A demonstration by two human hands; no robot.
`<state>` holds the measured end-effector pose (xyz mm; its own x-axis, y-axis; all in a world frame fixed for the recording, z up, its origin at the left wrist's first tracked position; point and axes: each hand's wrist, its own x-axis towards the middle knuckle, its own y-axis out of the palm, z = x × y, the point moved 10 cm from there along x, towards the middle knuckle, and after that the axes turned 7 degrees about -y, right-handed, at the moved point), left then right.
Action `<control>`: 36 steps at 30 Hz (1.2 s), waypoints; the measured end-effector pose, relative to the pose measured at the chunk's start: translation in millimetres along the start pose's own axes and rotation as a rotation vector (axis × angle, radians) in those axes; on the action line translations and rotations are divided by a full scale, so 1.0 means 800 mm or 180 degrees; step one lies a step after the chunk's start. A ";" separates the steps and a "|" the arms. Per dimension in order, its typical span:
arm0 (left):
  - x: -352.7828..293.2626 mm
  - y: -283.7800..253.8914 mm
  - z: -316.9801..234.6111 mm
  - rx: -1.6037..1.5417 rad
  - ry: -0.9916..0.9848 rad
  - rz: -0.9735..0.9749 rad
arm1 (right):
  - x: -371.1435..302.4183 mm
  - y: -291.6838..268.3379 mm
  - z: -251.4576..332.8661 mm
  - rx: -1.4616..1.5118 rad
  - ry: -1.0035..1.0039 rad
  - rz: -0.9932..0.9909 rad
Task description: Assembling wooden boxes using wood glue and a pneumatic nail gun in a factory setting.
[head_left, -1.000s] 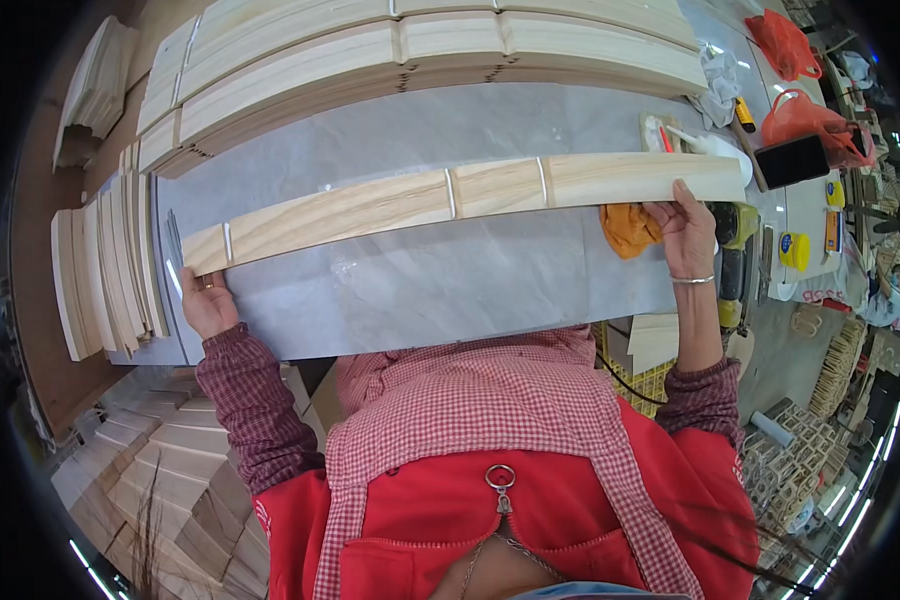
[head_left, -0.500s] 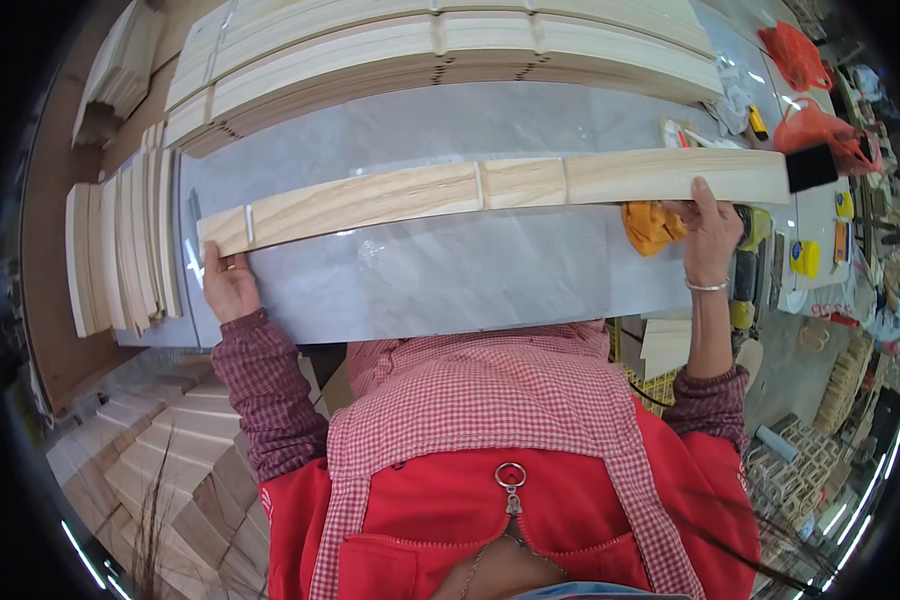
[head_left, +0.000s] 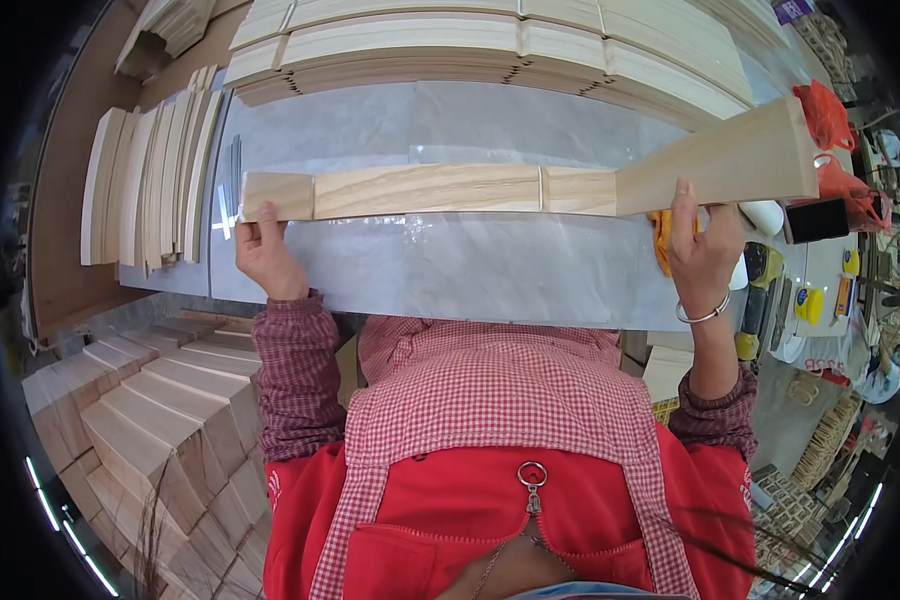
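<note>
A long pale wooden strip (head_left: pixel 425 192), crossed by several grooves, spans the grey table in front of me. Its left end is in my left hand (head_left: pixel 270 258), with the fingers closed at the lower edge. My right hand (head_left: pixel 705 248) grips the lower edge of its right-hand section (head_left: pixel 725 158). That section angles away from the middle length at a groove and shows a broad face. Part of each hand's grip is hidden behind the wood.
Stacked grooved boards (head_left: pixel 450 45) line the table's far side, and upright boards (head_left: pixel 155 180) stand at the left. Beyond my right hand lie an orange cloth (head_left: pixel 662 240), a green-and-black power tool (head_left: pixel 760 275), a black box (head_left: pixel 818 221) and red bags (head_left: pixel 825 115). Wooden pieces (head_left: pixel 160 420) are piled lower left.
The strip's right-hand section has swung to an angle from the nearly straight line it formed before. Both hands keep their hold on it. The view has shifted slightly.
</note>
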<state>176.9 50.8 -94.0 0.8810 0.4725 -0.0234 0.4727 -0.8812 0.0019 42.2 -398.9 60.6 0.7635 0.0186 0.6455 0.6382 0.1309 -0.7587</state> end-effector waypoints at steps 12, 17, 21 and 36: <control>-0.033 0.029 -0.028 0.0590 0.0703 0.0262 | 0.029 0.011 0.051 0.0080 -0.0479 0.0090; -0.031 0.029 -0.026 0.0606 0.0717 0.0303 | 0.038 0.018 0.070 -0.0007 -0.0619 0.0147; -0.033 0.031 -0.026 0.0679 0.0697 0.0315 | 0.050 0.017 0.084 0.0040 -0.0607 0.0179; -0.137 0.131 -0.059 0.0624 0.1181 0.1506 | 0.028 0.072 0.113 0.1479 -0.1027 0.1165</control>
<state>131.0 -93.0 -44.1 0.9586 -0.0270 0.2834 0.0488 -0.9652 -0.2568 87.4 -301.0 39.5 0.8087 0.4287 0.4027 0.1800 0.4714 -0.8633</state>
